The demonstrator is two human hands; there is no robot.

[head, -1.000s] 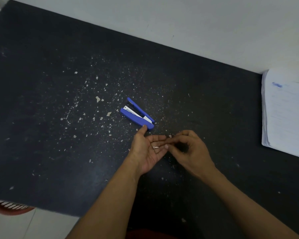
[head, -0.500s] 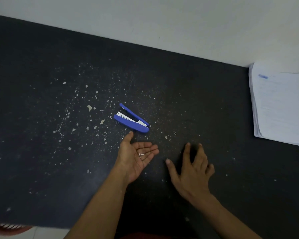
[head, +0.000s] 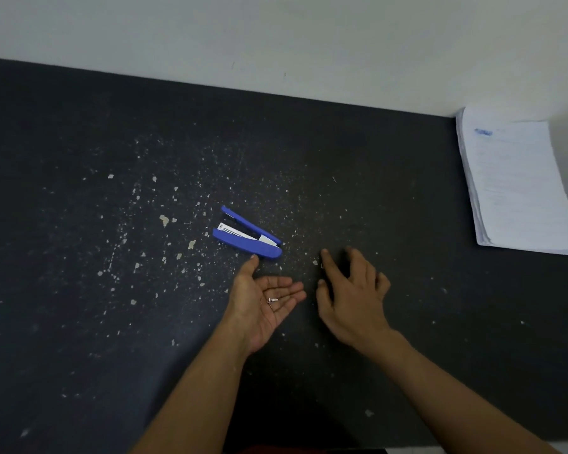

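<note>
A blue stapler (head: 247, 237) lies open on its side on the black table (head: 79, 224), its metal staple track showing. Just below it my left hand (head: 263, 303) is held palm up, fingers loosely spread, and a small bent staple (head: 272, 300) lies on the fingers. My thumb tip reaches close to the stapler's near end. My right hand (head: 351, 296) hovers palm down to the right, fingers spread, its fingertips near a tiny staple (head: 322, 264) on the table top.
A stack of white printed papers (head: 518, 185) lies at the table's right end. A pale wall (head: 276, 34) runs along the far edge. The dark surface is flecked with chipped pale spots.
My right hand has left the left palm, where it was pinching at the staple, and moved right then forward over the table. The left palm stays open with the staple on it.
</note>
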